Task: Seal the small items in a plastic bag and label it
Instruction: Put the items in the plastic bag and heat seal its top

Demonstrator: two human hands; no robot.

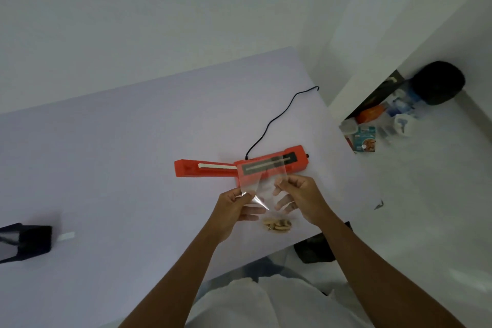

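L hand (234, 208) & R hand (298, 200) each pinch clear bag (262, 184) by its sides; small tan items (277, 225) below grips, orange sealer (239, 165) just beyond.

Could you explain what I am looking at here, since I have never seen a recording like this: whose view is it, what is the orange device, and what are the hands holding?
This is one picture from a camera worn on a person's head, looking down at their own two bare hands. The left hand and right hand each pinch a side of a clear plastic bag; small tan items sit at its bottom. Behind it, on the pale table, lies an orange heat sealer with its arm open and a black cord running away. At the far left are a dark object and a small white strip, possibly a label.
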